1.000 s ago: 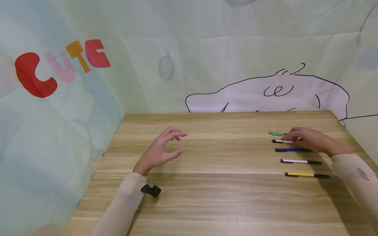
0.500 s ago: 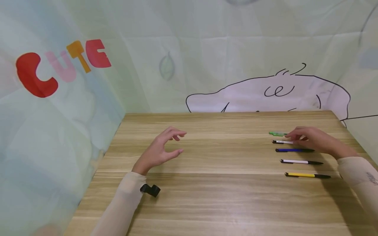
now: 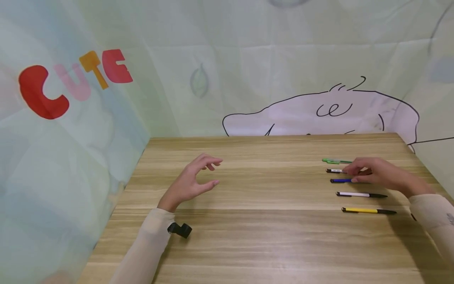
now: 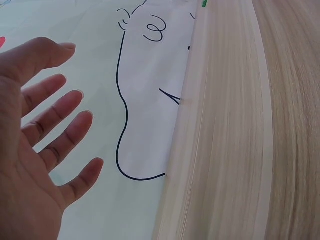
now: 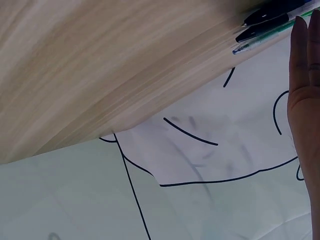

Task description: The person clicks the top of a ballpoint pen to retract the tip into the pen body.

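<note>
My right hand point(image 3: 383, 173) reaches over the far pens on the right side of the table. Its fingertips lie at a white pen point(image 3: 336, 170), and the thumb tip is at a blue pen point(image 3: 340, 180); a gap shows between thumb and fingers. Just beyond lies a green pen point(image 3: 332, 161). Nearer to me are another white pen point(image 3: 357, 194) with a black end and a yellow pen point(image 3: 369, 210). My left hand point(image 3: 188, 179) hovers over the left of the table, fingers loosely bent, holding nothing. In the left wrist view, that hand point(image 4: 40, 130) has its fingers spread.
The pens lie roughly parallel in a column on the wood-grain table point(image 3: 266, 240). A printed cloth backdrop point(image 3: 248, 71) hangs behind the table's far edge and along its left side. A small black device point(image 3: 181, 230) sits at my left wrist.
My right hand has shifted toward me, from the green and white pens to the white and blue ones, uncovering more of the green pen. My left hand stays almost still.
</note>
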### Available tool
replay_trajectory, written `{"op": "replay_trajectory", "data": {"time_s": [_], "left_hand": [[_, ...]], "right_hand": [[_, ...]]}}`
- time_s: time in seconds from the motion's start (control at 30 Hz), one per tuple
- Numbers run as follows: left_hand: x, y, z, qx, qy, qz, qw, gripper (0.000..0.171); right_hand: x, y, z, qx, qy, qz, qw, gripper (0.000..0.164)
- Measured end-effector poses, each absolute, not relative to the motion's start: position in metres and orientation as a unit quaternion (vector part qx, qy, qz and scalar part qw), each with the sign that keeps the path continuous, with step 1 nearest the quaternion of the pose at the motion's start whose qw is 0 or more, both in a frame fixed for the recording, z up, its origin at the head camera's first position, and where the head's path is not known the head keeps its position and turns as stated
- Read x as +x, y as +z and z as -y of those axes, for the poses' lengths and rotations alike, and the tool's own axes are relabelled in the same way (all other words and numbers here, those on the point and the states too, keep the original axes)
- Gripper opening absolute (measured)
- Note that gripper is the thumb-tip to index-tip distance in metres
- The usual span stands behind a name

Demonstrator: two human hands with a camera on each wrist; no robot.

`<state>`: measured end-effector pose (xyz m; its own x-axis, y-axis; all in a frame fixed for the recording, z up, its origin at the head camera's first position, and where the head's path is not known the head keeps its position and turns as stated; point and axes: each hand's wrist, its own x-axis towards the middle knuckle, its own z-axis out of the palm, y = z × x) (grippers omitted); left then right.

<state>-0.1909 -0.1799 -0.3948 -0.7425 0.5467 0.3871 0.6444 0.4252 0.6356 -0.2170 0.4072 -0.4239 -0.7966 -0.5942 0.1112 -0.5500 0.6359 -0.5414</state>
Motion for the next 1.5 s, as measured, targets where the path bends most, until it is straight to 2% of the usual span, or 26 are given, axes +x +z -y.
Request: {"op": "replay_trajectory", "data": {"time_s": [0.5, 0.87, 1.2, 1.5], "left_hand": [[-0.193, -0.398, 0.179, -0.35, -0.404, 0.843, 0.06, 0.061], [-0.193, -0.397, 0.181, -0.352, -0.403, 0.843, 0.057, 0.057], [-0.195, -0.394, 0.177, -0.358, -0.403, 0.84, 0.064, 0.057], [-0.198, -0.391, 0.17, -0.364, -0.405, 0.836, 0.069, 0.057]], "right_hand": [[-0.213, -0.435, -0.412, -0.315, -0.233, -0.92, 0.02, 0.034], [-0.218, -0.434, -0.406, -0.307, -0.179, -0.934, 0.045, 0.032], [-0.214, -0.43, -0.401, -0.325, -0.184, -0.927, -0.029, 0.03], [-0.21, -0.422, -0.394, -0.306, -0.222, -0.925, -0.029, 0.029]]}}
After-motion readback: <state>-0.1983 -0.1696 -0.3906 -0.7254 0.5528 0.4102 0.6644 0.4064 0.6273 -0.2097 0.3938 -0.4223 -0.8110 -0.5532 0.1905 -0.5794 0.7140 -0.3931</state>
